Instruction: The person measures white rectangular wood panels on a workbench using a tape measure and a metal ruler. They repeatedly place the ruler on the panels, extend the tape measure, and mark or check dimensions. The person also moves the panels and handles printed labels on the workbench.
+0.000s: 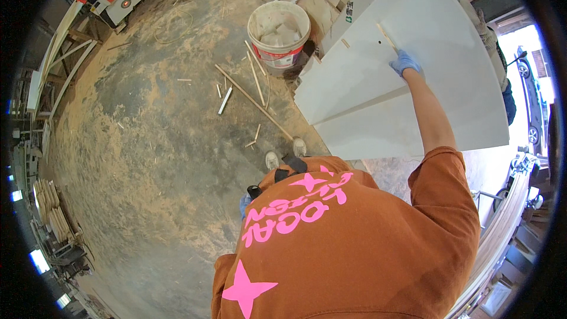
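In a blue glove, my right hand (pixel 406 63) reaches out over a large white board (pixel 455 77). Its fingers close on the near end of a thin wooden strip (pixel 387 35), which points away from me across the board. A small dark hole and a short wooden piece (pixel 345 43) lie to the left of that strip. My left hand (pixel 244 205), also gloved in blue, is low by my left side, mostly covered by my brown shirt. Its fingers are hidden. Close to it a black rounded object (pixel 254 191) shows.
A white bucket (pixel 279 29) with pale pieces inside stands left of the board. A long wooden stick (pixel 254 101) and several offcuts lie on the dusty floor (pixel 159 142). Stacked wood (pixel 53 210) lines the left side. Long boards (pixel 493 242) lie at the right.
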Demonstrator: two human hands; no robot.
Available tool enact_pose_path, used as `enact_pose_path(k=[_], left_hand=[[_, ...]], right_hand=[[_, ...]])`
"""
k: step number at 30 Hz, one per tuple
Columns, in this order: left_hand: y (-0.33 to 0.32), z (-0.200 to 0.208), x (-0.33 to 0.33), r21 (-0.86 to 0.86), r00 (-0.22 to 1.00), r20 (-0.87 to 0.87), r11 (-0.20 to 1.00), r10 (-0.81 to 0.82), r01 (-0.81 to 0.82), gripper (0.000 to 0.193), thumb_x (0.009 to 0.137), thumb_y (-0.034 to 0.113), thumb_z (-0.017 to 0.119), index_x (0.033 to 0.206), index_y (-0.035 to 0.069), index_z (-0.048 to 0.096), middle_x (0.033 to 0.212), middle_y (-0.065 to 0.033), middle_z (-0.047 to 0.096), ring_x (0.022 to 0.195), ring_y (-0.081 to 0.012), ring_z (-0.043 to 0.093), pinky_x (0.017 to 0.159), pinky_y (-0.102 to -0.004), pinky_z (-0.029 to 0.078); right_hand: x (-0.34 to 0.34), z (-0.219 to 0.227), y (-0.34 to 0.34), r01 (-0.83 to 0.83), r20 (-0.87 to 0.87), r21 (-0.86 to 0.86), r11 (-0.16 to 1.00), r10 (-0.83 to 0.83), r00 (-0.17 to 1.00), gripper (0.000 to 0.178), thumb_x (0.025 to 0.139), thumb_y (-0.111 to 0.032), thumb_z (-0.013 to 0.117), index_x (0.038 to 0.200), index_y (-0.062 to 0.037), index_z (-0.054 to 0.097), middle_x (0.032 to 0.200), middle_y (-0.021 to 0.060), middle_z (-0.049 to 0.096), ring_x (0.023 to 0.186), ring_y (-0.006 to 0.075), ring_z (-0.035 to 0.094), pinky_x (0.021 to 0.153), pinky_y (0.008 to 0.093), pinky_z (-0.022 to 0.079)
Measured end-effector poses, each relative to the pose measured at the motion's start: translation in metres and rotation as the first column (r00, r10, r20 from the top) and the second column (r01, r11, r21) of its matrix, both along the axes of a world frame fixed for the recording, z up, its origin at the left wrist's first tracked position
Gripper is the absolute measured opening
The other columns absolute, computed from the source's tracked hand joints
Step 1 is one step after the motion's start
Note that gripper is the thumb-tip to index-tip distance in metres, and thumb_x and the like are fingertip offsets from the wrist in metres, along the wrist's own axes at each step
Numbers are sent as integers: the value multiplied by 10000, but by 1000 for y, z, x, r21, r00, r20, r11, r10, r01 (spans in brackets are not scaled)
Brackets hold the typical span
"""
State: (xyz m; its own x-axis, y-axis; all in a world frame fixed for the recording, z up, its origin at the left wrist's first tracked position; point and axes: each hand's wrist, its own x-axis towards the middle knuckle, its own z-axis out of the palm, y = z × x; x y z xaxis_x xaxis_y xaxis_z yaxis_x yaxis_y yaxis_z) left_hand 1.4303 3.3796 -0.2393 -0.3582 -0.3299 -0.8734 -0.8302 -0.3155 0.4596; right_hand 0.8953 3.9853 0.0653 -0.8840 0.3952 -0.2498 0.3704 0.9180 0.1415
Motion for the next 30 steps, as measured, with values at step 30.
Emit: enact_pose_path(k=[30], left_hand=[[-36,40,15,-64,996,43,994,-84,87,453,948,406,574,1223,46,580,1132,-153,659,1000,-301,638,825,-401,503]], right_hand=[[56,-19,-10,-84,-413,280,956,199,888,515,801,-242,690,1290,-193,538,1161,74,619,1073,299,611,854,482,506]])
